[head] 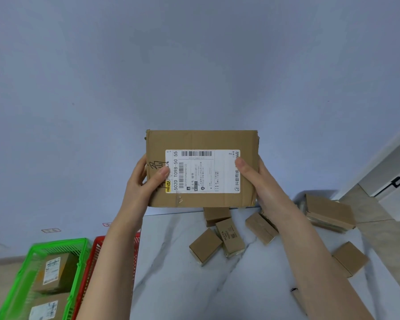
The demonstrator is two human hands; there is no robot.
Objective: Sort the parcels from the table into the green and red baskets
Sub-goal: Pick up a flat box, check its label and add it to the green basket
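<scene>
The box (pixel 201 139) was held up in front of the person, above the far edge of the table (pixel 183 285) and clear of it. Its long axis ran left to right between the hands, with the labelled face toward the camera. The left hand (pixel 146 181) gripped the left end, thumb curled onto the face at the edge of the label (pixel 203 179), fingers hidden behind. The right hand (pixel 261 181) gripped the right end the same way, thumb on the label's right edge.

Both baskets sat down and to the left of the box, off the table's left edge. The green basket (pixel 58 242) was farther left and held two labelled parcels. The red basket (pixel 97 248) was just beside it, next to the table and mostly hidden by the left forearm. The left hand was nearer to both, so the coming move looked like a swing down and leftward. Which basket it should go to could not be told.

The box was plain brown cardboard, creased, with clear tape near its lower edge. Its white label carried barcodes and sideways print, with a yellow patch at one corner and a black handwritten mark beside it. More parcels (pixel 206 245) lay along the table's far edge and toward its right edge.
</scene>
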